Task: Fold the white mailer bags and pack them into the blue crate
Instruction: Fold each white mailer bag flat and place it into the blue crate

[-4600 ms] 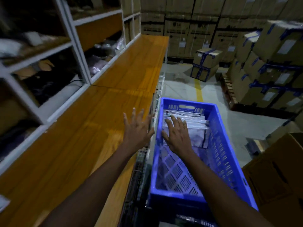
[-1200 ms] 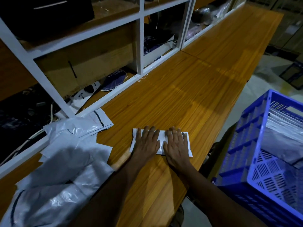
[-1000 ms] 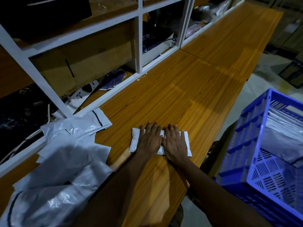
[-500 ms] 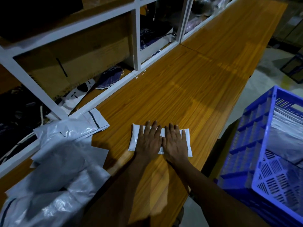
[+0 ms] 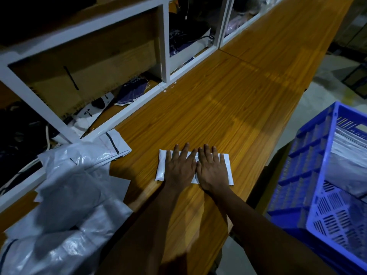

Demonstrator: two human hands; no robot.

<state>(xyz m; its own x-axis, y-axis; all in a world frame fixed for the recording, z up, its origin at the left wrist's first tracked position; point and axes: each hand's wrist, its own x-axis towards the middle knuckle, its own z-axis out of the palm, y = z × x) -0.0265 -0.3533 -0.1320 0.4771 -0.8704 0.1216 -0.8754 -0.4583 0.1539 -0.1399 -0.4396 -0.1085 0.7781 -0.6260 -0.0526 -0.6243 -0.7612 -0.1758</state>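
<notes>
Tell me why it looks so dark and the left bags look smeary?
Head view: dim light, one brighter patch on the wooden table; the loose bag pile is blurred, with shiny glare; the folded bag under the left hand and right hand looks sharper.

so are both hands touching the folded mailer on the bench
Touching: the head view shows the left hand and right hand lying flat on the folded mailer, fingers straight.

A folded white mailer bag (image 5: 161, 167) lies flat near the desk's (image 5: 218, 100) front edge. Crumpled unfolded bags (image 5: 69, 195) heap at its left end. The blue crate (image 5: 297, 175), off the front edge, holds more.
</notes>
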